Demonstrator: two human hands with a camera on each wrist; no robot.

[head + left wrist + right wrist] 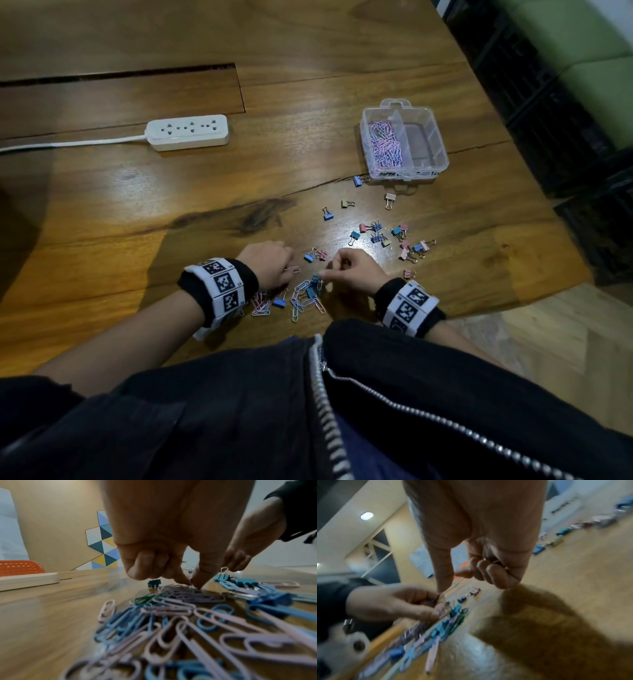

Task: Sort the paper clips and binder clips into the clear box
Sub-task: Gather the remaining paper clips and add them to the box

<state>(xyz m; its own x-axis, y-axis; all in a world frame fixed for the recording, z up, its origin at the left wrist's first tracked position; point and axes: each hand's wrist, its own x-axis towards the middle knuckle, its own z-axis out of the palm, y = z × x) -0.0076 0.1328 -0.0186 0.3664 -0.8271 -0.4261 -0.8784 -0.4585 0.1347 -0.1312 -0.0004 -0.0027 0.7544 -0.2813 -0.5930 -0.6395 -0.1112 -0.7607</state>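
Your left hand (265, 262) and right hand (356, 270) work close together over the near edge of the wooden surface (137, 205), both above a loose heap of pink and blue paper clips (301, 298). In the left wrist view, your left thumb and forefinger pinch a pink paper clip (191, 584) at the far end of the heap, the other fingers (145, 566) curled into the palm. Your right hand reaches toward the left with thumb and forefinger closed in a pinch above the heap; the right wrist view shows its remaining fingers (496, 573) curled around something small and dark that is too blurred to name.

Small binder clips (387, 238) in blue, pink, teal and cream lie scattered beyond your right hand, between it and the clear box (442, 150), with a few more mixed into the heap. The box sits at the far right of the surface, a divider splitting it in two: its left compartment holds a pile of pink and blue sorted paper clips (385, 145). A white power strip (188, 132) lies well apart to the far left, its cord trailing off the edge of view.
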